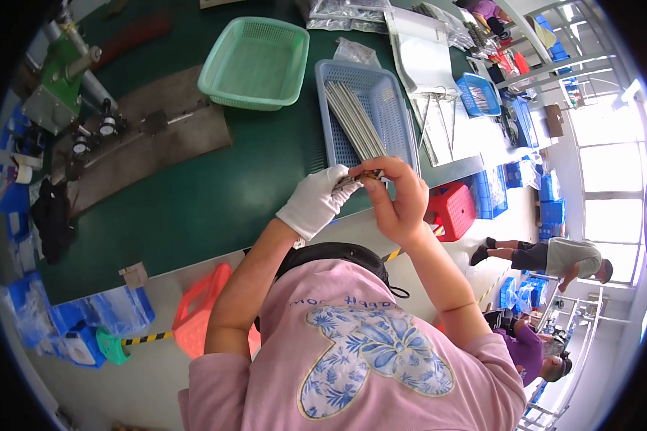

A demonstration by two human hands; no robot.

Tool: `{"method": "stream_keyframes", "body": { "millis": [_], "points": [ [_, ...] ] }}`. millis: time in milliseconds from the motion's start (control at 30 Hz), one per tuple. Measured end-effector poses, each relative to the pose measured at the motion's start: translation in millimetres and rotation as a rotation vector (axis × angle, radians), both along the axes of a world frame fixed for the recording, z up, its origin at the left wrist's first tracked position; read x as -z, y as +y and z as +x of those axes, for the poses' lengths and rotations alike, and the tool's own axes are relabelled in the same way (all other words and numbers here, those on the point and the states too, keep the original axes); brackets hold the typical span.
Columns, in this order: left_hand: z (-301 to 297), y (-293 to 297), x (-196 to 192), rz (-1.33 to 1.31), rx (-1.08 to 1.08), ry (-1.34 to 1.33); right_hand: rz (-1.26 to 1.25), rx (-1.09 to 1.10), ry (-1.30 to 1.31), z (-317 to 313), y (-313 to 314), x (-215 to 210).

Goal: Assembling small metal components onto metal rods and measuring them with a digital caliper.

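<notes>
My left hand [313, 200], in a white glove, is closed around a slim metal part [346, 184] at the table's near edge. My bare right hand [404, 201] pinches the part's other end, where something small and brownish shows between thumb and forefinger. The fingers cover much of the part, so its exact kind cannot be made out. Just beyond both hands stands a blue-grey plastic basket [322, 108]. A bundle of long metal rods [356, 118] lies lengthwise inside it, their near ends reaching toward my right hand.
A light green basket [287, 100] stands left of the blue one on the green table [172, 223]. Farther left is a green bench device [54, 86] with dial gauges [108, 123]. Red stools [453, 212] stand below the table edge. Other people [575, 260] are at the right.
</notes>
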State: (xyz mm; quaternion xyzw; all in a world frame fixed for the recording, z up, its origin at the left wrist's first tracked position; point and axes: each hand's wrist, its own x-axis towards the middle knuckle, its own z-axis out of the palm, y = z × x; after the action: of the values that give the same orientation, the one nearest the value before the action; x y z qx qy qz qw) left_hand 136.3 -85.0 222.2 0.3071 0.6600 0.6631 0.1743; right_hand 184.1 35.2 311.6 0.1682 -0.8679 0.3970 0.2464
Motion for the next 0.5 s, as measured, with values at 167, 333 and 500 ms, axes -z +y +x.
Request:
{"method": "stream_keyframes", "body": {
  "millis": [167, 333, 500],
  "points": [
    [3, 3, 8, -0.058, -0.161, 0.106, -0.404, 0.077, 0.047, -5, 3, -26],
    [10, 2, -7, -0.054, -0.171, 0.084, -0.319, 0.121, -0.248, 10, 50, -62],
    [12, 13, -19, -0.208, -0.063, 0.269, -0.015, 0.133, -0.555, 39, 49, -30]
  ]
}}
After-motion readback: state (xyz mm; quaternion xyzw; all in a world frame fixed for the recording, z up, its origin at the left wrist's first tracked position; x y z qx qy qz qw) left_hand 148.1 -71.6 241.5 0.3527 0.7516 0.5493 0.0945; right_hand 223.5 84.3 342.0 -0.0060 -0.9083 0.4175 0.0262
